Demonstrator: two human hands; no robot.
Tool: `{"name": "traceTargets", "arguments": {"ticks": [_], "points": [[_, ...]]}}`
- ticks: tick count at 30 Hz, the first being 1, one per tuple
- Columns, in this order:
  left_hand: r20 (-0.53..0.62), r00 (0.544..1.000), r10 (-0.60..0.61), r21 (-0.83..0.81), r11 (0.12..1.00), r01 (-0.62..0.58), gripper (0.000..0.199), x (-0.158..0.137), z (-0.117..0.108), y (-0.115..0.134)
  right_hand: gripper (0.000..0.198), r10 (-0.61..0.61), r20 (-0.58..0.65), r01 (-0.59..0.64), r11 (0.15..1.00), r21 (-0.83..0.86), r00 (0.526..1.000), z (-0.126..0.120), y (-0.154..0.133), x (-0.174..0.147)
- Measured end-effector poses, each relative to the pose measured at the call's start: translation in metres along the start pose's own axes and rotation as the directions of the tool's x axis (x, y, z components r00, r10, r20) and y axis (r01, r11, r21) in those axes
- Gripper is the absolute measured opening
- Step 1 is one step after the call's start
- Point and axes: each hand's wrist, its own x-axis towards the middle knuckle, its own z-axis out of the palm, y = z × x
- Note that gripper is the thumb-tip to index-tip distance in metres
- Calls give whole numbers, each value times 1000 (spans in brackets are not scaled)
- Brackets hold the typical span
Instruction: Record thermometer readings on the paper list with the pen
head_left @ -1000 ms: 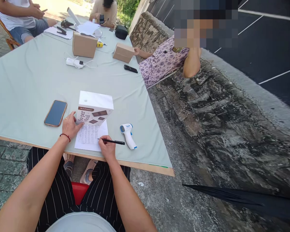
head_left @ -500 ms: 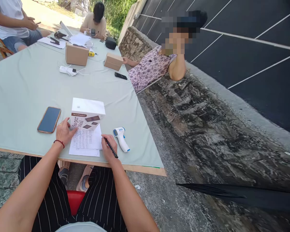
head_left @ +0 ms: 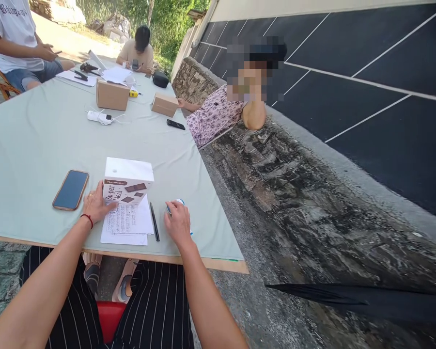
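Observation:
My left hand (head_left: 95, 201) lies with its fingers apart against the left side of a white box (head_left: 128, 169) printed "Super Meal", its thumb by the lower front edge. In front of the box are sheets of paper (head_left: 131, 225) with handwritten rows. A black pen (head_left: 154, 222) rests on the cloth just right of the sheets. Over the white-and-blue infrared thermometer (head_left: 180, 201), my right hand (head_left: 178, 220) has its fingers curled round the body, hiding most of it. The thermometer is on the table.
A phone (head_left: 70, 190) lies left of my left hand. Farther back are a power strip (head_left: 99, 117), cardboard boxes (head_left: 112, 95), another phone (head_left: 176, 124) and a black case (head_left: 160, 79). Several people sit around the table (head_left: 32, 160). A dark folded umbrella (head_left: 349, 296) juts in at lower right.
My right hand has put the pen down beside the papers and moved right onto the thermometer. My left hand stays by the box. The view has shifted slightly.

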Motion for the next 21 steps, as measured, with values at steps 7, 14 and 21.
{"name": "traceTargets", "arguments": {"ticks": [7,14,21], "points": [[-53,998,18,-46,999,-20,69,-3,-2,-2,50,472,207,-464,881,-88,857,-13,17,-9],[-157,987,41,-131,989,-62,56,-7,1,-2,36,574,219,-600,796,80,789,-17,12,-3],[-143,989,42,-74,996,-53,49,-8,0,2,41,236,320,-391,391,833,918,-25,-70,-4]]}}
